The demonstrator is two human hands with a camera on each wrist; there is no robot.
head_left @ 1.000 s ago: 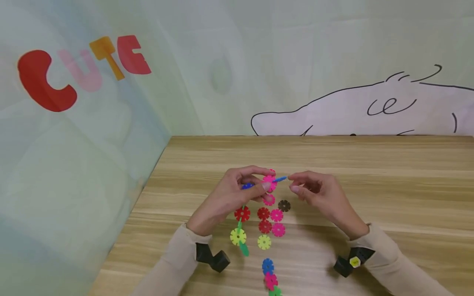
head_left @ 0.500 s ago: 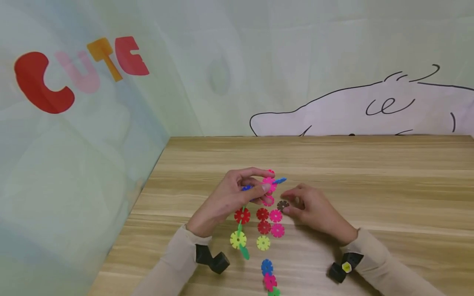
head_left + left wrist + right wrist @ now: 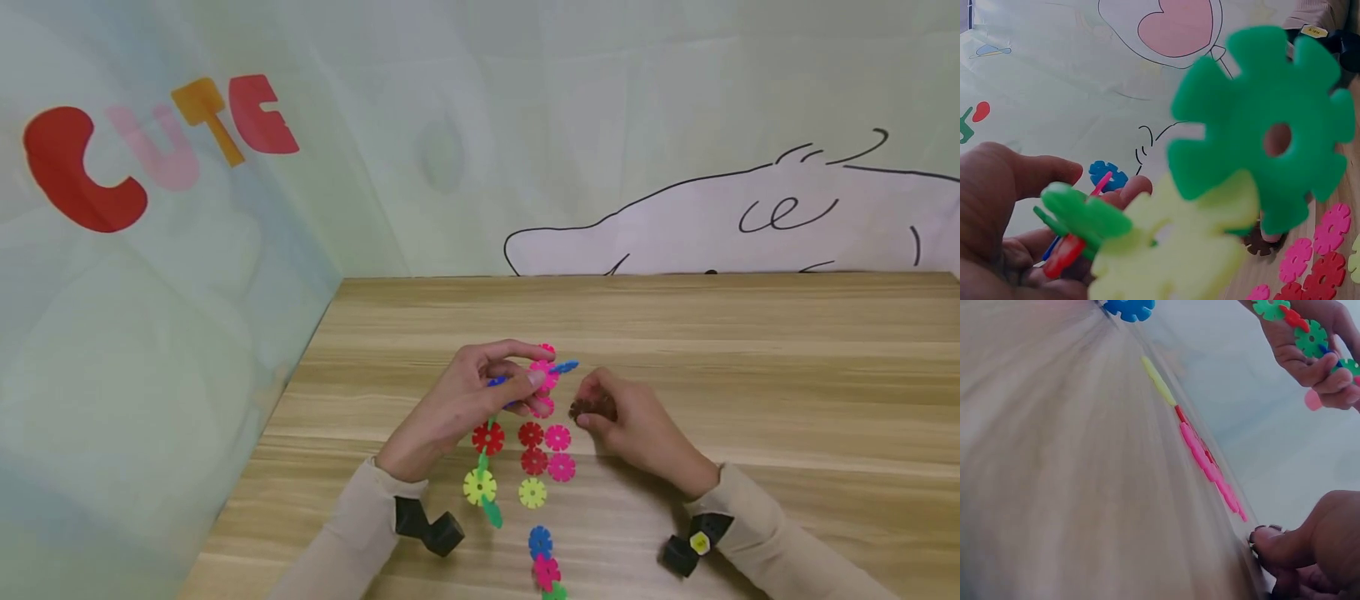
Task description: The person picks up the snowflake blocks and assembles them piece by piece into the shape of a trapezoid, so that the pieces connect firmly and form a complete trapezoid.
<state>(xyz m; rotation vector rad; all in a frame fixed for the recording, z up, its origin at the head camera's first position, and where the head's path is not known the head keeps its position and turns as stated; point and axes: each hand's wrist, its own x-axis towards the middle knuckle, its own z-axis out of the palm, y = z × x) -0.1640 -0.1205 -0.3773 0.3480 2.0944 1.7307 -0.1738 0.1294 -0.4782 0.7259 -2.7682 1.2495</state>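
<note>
Pinching the dark-brown notched plastic disc (image 3: 576,409), flat earlier and tilted now, the right hand (image 3: 630,423) has it close to the wood-grain table (image 3: 810,375); the left hand (image 3: 472,396) still grips the multicoloured plastic-disc chain (image 3: 488,438)

Notched discs (image 3: 533,452) on wooden table (image 3: 697,325).
</note>
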